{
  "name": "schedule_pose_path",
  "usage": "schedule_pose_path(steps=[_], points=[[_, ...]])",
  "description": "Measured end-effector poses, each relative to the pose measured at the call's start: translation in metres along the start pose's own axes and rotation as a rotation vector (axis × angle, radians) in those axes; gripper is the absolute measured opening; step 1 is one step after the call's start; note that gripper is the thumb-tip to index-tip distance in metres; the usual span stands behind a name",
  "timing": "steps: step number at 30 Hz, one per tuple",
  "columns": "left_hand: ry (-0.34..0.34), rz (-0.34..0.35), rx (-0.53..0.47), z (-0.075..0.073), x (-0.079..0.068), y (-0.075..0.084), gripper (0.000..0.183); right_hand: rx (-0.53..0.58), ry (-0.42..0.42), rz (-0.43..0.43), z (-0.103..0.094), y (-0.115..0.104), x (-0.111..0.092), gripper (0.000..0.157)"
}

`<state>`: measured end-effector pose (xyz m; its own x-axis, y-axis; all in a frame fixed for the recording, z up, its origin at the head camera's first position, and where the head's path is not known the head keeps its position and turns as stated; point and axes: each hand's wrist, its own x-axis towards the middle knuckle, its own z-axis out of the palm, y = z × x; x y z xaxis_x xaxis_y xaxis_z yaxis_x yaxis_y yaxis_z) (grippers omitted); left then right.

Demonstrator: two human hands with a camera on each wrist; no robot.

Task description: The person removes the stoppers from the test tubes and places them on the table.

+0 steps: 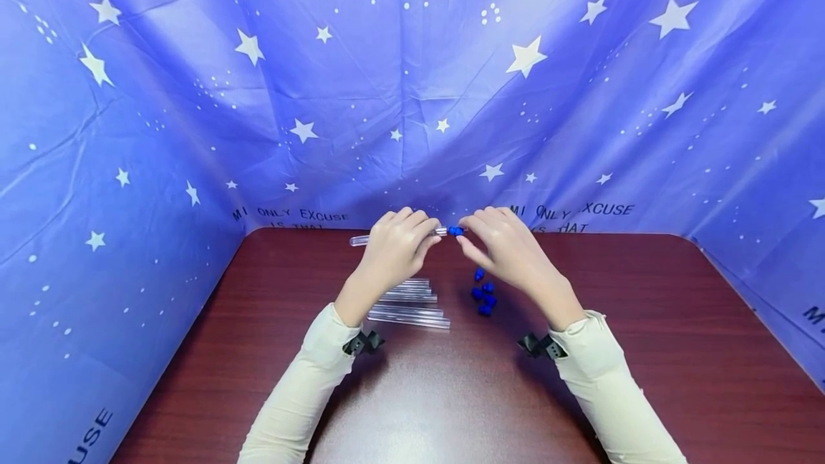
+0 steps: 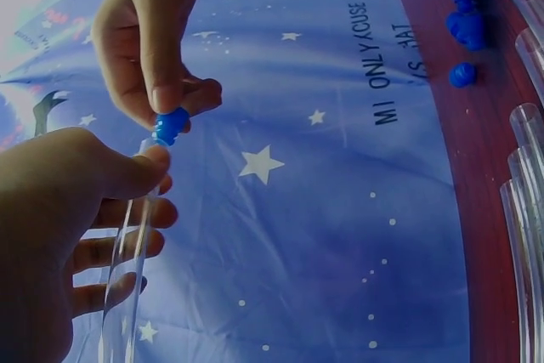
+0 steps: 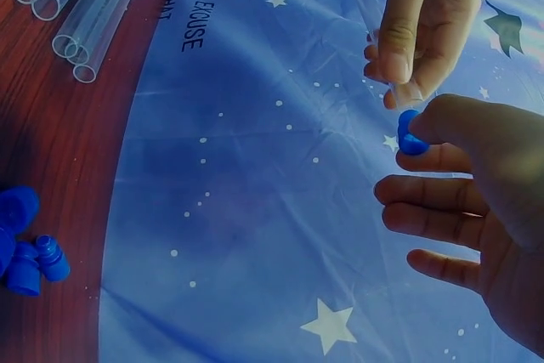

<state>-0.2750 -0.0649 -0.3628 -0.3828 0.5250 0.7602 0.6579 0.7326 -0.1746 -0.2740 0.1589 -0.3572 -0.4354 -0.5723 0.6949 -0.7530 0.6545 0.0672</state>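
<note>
Held up over the far part of the table is a clear test tube [image 1: 359, 240], lying almost level in the head view. My left hand [image 1: 396, 249] grips it close to its open mouth, thumb against the fingers. A ribbed blue stopper [image 2: 172, 125] is pinched between the thumb and forefinger of my right hand [image 1: 509, 245]. The stopper's narrower end sits right at the tube's mouth in the left wrist view. In the right wrist view the other right fingers [image 3: 432, 206] are spread away from the stopper.
Several more clear tubes [image 1: 409, 315] lie side by side on the dark red table [image 1: 412, 392], below the left hand. Several loose blue stoppers [image 1: 485, 292] are clustered to their right. A blue star-printed cloth [image 1: 399, 92] hangs behind the table's far edge and along both sides.
</note>
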Motion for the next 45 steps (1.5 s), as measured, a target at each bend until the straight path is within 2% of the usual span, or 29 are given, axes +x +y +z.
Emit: schedule_pose_path(steps=[5,9,15,21,28,34,38,45], points=[[-0.012,-0.006,-0.025,0.003,-0.001,0.001,0.014,0.002,0.019,0.011,-0.001,-0.001,0.0,0.021],[-0.039,0.009,0.003,0.002,-0.002,0.0,0.017,0.005,0.028,0.023,-0.003,-0.002,0.0,0.021],[-0.063,0.077,0.064,-0.002,-0.002,0.0,0.016,0.011,0.014,0.032,-0.008,0.001,0.002,0.022],[-0.074,0.173,0.067,0.001,-0.011,0.002,0.015,0.002,-0.026,0.027,-0.011,0.004,0.0,0.022],[-0.072,0.251,-0.015,0.003,-0.019,0.002,0.013,0.019,-0.074,0.011,-0.012,0.008,-0.007,0.022],[-0.063,0.314,-0.066,0.005,-0.025,0.003,0.023,0.023,-0.11,-0.019,-0.008,0.014,-0.018,0.021],[-0.093,0.336,-0.087,0.008,-0.032,0.004,0.023,0.023,-0.136,-0.06,-0.001,0.017,-0.028,0.018],[-0.194,0.385,-0.117,0.014,-0.046,0.01,0.017,0.023,-0.189,-0.112,0.011,0.019,-0.049,0.015]])
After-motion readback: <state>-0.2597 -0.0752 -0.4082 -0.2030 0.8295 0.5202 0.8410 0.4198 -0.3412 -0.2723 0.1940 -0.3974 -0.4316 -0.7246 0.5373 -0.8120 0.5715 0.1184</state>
